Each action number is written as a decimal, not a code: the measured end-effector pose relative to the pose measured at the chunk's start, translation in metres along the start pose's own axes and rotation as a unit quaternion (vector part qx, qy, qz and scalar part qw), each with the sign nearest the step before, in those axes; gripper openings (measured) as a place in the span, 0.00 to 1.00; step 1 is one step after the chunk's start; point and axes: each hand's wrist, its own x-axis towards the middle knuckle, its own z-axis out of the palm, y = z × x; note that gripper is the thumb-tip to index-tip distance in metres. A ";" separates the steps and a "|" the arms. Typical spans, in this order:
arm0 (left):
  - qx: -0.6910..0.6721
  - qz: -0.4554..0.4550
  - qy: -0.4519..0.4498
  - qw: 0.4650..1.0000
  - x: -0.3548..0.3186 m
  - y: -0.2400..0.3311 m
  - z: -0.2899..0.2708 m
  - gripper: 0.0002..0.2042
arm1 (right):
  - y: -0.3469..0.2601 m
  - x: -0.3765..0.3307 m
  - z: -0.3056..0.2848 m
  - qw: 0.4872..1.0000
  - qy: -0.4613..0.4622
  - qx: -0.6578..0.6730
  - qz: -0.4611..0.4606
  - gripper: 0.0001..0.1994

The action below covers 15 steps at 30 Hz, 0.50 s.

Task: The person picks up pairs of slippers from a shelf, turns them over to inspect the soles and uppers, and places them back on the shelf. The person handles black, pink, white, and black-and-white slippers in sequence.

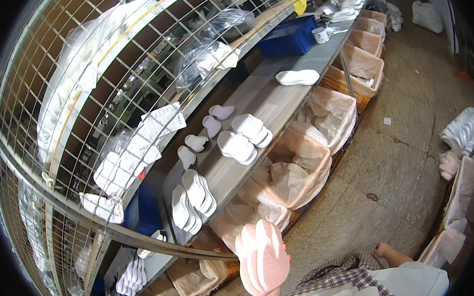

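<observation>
The left hand wears a pink striped glove and hangs low beside the metal table; I cannot tell if it is closed. The right hand is mostly hidden. On the table lie two stacks of white soles and four single small pieces.

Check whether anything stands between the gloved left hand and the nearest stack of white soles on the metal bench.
Nothing solid appears to block it. The left hand hangs over the bag-lined bins along the front of the bench; the white soles lie just beyond them on the open top.
</observation>
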 end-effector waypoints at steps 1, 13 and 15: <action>0.001 0.008 0.006 1.000 -0.003 0.000 -0.003 0.27 | -0.002 0.001 -0.004 1.000 0.000 -0.016 -0.010 0.22; 0.015 0.094 0.084 0.992 -0.036 0.015 -0.043 0.27 | -0.010 0.056 -0.007 0.989 -0.002 -0.128 -0.074 0.21; 0.020 0.106 0.095 0.990 -0.040 0.019 -0.049 0.27 | -0.021 0.050 -0.006 0.986 0.014 -0.136 -0.095 0.21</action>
